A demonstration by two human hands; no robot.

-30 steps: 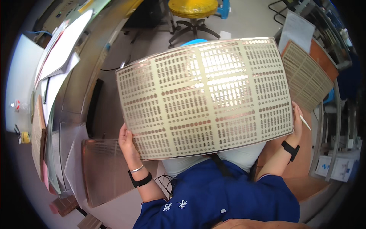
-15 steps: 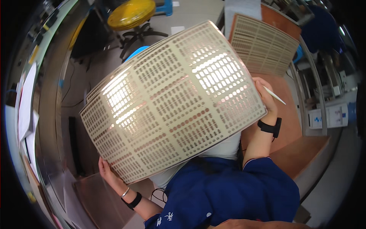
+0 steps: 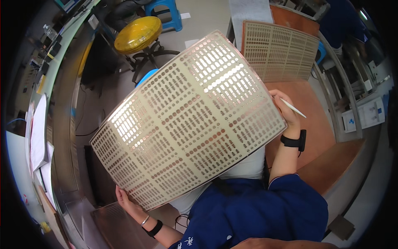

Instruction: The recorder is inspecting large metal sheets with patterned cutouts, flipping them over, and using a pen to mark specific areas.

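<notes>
A large pale circuit board panel [image 3: 182,124], covered with rows of small copper pads, is held tilted above my lap. Light glints off its pads at the upper right and left. My left hand [image 3: 127,202] grips its lower left corner, fingers partly hidden behind the edge. At the right edge, my right hand [image 3: 285,108] is closed on the panel. A slim white pointed stick, like a pen [image 3: 295,108], also sticks out from those fingers toward the lower right. More such panels [image 3: 282,50] lean beyond my right hand.
Brown boards [image 3: 300,112] form a surface and ledge at my right, beside a metal frame [image 3: 342,91]. Ahead stand a yellow round stool [image 3: 139,34] and a blue stool [image 3: 169,14], near a seated person's legs [image 3: 128,14]. Papers [image 3: 38,135] lie along the left bench.
The panel and both hands sit slightly lower in view, and the glare on the pads has shifted. The surroundings have shifted too, showing more of the blue stool. Both hands keep their hold.
</notes>
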